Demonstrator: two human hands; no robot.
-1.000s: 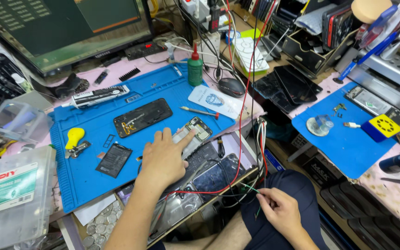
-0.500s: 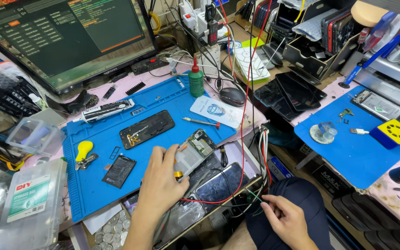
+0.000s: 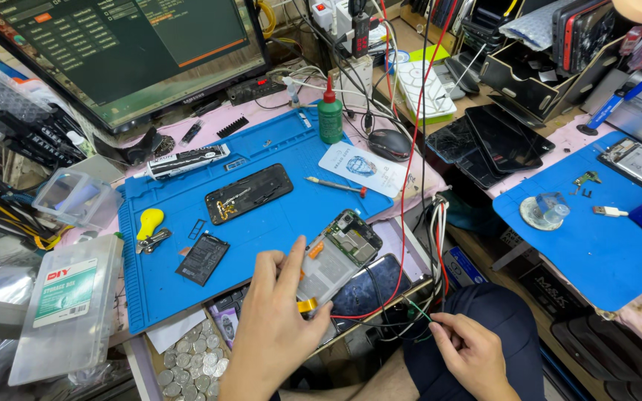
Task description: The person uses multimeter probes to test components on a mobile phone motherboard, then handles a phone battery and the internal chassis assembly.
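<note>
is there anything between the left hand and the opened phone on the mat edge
No, nothing visible. The left hand already rests on the opened phone, fingers on its lower end. The right hand is apart from it, pinching thin wires at the bench edge, with red wire trailing across the phone's side.

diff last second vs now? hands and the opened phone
The left hand slid from flat on the blue mat toward the near edge and now holds down the opened phone, which lies at the same slant as before. The right hand stayed low beside the lap, fingers pinched on the thin wires. The view tilted up, showing more of the monitor. Parts on the mat did not move.
</note>
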